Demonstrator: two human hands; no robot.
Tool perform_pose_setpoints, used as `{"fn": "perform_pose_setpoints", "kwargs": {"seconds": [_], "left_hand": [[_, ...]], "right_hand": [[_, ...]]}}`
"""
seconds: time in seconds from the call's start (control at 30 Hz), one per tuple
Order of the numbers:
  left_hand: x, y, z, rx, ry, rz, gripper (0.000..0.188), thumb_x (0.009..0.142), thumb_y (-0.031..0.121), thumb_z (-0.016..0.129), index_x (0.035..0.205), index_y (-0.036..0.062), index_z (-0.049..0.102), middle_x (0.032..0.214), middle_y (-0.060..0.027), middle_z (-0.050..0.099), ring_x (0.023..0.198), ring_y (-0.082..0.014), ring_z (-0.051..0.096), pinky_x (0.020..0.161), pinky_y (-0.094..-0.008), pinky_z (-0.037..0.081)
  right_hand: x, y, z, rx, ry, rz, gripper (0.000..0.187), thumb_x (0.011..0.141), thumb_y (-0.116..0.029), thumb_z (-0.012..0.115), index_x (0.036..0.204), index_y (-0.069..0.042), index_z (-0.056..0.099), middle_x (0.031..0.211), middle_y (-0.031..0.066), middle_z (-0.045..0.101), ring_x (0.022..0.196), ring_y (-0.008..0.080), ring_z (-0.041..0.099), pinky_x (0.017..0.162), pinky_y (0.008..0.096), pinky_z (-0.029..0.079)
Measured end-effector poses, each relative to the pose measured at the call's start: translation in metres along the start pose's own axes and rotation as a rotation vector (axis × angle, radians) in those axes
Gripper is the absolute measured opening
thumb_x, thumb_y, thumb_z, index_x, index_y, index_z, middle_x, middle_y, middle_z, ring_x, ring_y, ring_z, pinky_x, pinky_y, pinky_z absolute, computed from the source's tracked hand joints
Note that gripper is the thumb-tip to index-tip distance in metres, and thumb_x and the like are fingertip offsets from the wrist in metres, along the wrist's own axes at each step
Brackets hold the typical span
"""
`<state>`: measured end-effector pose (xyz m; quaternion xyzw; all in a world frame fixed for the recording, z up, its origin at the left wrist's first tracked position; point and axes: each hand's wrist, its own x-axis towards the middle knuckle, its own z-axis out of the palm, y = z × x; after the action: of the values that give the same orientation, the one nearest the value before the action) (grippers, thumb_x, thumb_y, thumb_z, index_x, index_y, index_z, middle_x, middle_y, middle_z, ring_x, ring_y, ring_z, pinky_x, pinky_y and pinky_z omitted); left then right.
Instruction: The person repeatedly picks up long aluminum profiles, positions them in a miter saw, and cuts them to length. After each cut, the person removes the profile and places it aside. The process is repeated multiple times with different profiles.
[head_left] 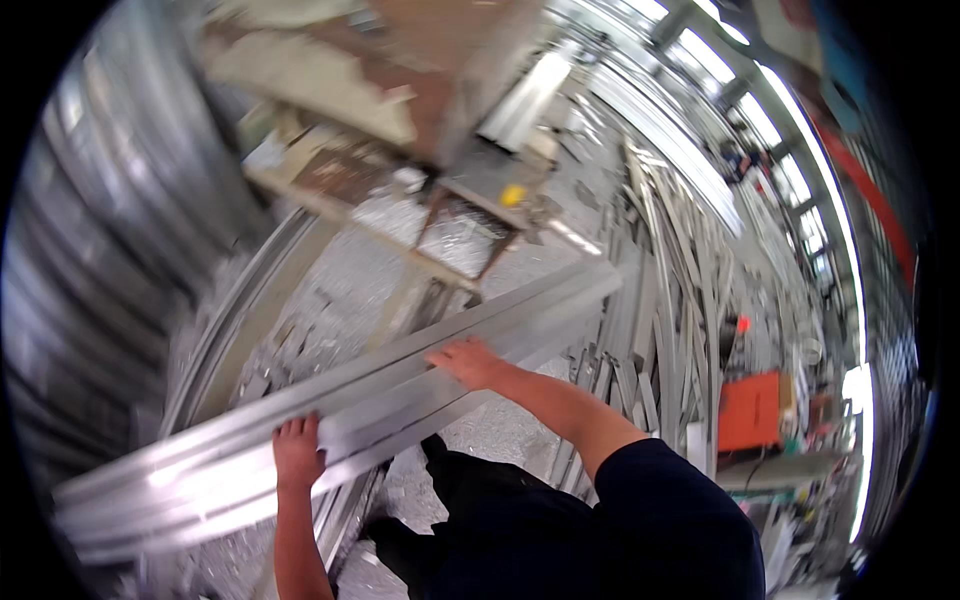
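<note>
A long, silvery stack of ridged metal profiles [390, 390] runs slantwise in front of me, from the lower left up to the middle right. My left hand [299, 452] is on its near half, fingers bent over a ridge and thumb against the metal. Farther along, my right hand [468, 362] grips the same profiles from above, its fingers curled over a raised edge. The undersides are hidden, and motion blurs the left end.
A worn wooden bench frame [330, 208] holds scraps, with a yellow item [513, 195] on it. Many loose metal strips [680, 250] lie at the right, near an orange-red box [749, 412]. Tall stacked metal lengths [110, 200] stand at the left. Shavings cover the floor.
</note>
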<state>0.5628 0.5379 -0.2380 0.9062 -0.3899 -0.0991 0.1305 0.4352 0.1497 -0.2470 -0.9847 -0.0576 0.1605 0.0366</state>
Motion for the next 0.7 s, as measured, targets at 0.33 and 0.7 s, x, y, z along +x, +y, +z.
{"fn": "perform_pose_setpoints", "kwargs": {"seconds": [0.33, 0.7], "left_hand": [[0.016, -0.021, 0.027, 0.11, 0.032, -0.062, 0.057, 0.05, 0.014, 0.085, 0.098, 0.0095, 0.057, 0.091, -0.0116, 0.06, 0.092, -0.0354, 0.056, 0.083, -0.0515, 0.041], [0.023, -0.051, 0.041, 0.105, -0.052, 0.02, 0.068, 0.043, 0.016, 0.088, 0.101, 0.0059, 0.055, 0.096, -0.0161, 0.059, 0.089, -0.0395, 0.056, 0.077, -0.0512, 0.047]], "right_hand": [[-0.004, 0.081, 0.048, 0.042, 0.174, -0.016, 0.043, 0.067, -0.012, 0.069, 0.107, -0.01, 0.054, 0.099, 0.0087, 0.063, 0.097, 0.0286, 0.063, 0.078, 0.0414, 0.051], [-0.013, 0.074, 0.033, 0.084, 0.229, 0.072, 0.046, 0.062, -0.018, 0.079, 0.1, -0.013, 0.055, 0.097, 0.0056, 0.063, 0.096, 0.0263, 0.062, 0.082, 0.0415, 0.047]]}}
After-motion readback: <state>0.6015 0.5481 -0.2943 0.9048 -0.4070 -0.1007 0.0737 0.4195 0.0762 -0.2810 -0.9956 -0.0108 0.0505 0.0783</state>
